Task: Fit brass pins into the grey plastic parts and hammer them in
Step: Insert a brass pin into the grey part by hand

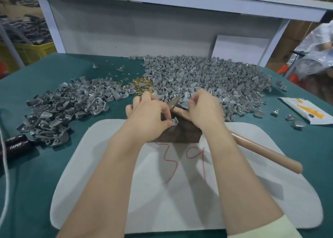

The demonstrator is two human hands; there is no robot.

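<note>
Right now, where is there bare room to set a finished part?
Free: the white mat below the red 39, and green cloth beyond the left pile. Crowded: the right pile, the brass pins, the wooden block and hammer.

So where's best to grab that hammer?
Take the hammer by the free end of its handle, coming from above on the right. That end sticks out bare over the mat, while the head is tucked between the left hand and right hand.

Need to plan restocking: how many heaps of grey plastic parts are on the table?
2: a large heap beyond the right hand, and a smaller heap left of the left hand. Loose strays lie apart; the hands may hide some.
</note>
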